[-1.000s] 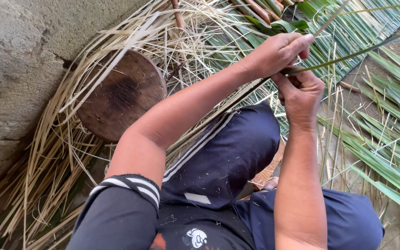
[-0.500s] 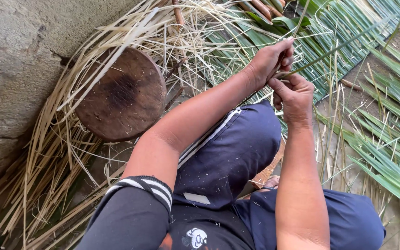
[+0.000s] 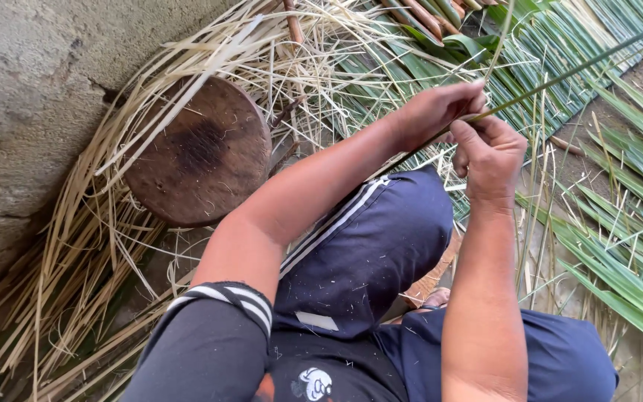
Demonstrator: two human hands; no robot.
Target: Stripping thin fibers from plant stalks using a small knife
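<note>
Bare ground (image 3: 638,82) strewn with plant matter and a rough grey stone wall (image 3: 31,97) at the left make up the setting, seen from above over the knees of a seated person.

A long thin green leaf strip (image 3: 560,77) is held where the two hands meet, above the left knee. The grip of the left hand (image 3: 437,112) is closed on the strip, the fingers curled over it and the fingertips (image 3: 474,93) pressed down where the strip enters the hand. The grip of the right hand (image 3: 493,152) is closed too, knuckles up and the thumb laid against the strip just beside the left fingertips; the two hands touch. From the hands the strip runs straight and taut up toward the upper right corner of the view, raised clear of the ground.

Below the hands, dark blue trousers with white side stripes (image 3: 366,246) are seen on the bent legs, and a black sleeve with white bands (image 3: 217,335) covers the left upper arm. Flat green palm leaflets (image 3: 619,246) are spread over the ground to the right. Dry, pale straw-coloured strips (image 3: 83,246) are heaped at the left, partly over and around a round, dark brown wooden block (image 3: 199,152) that lies near the wall.
</note>
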